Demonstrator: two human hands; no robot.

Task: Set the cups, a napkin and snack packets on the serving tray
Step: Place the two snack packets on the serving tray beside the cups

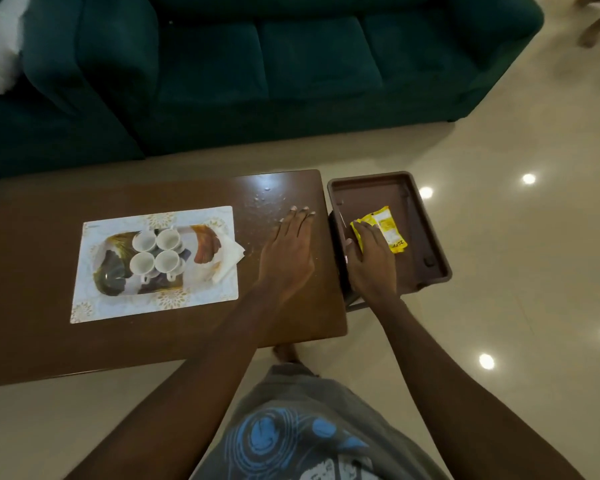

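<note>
Several white cups (156,252) stand close together on a white patterned tray (201,218) lying on the brown table (153,344). A white napkin (228,255) lies on the patterned tray's right side, just beside the cups. Off the table's right end sits a brown plastic tray (438,252) with a yellow snack packet (392,227) inside. My right hand (369,263) reaches into the brown tray with its fingers closed over the packet's left end. My left hand (286,254) lies flat and open on the table between the two trays, holding nothing.
A dark teal sofa (291,81) runs along the far side of the table. Crumbs or droplets (262,200) speckle the tabletop near my left fingertips. Glossy tiled floor (516,271) surrounds the brown tray, which rests on a low stand.
</note>
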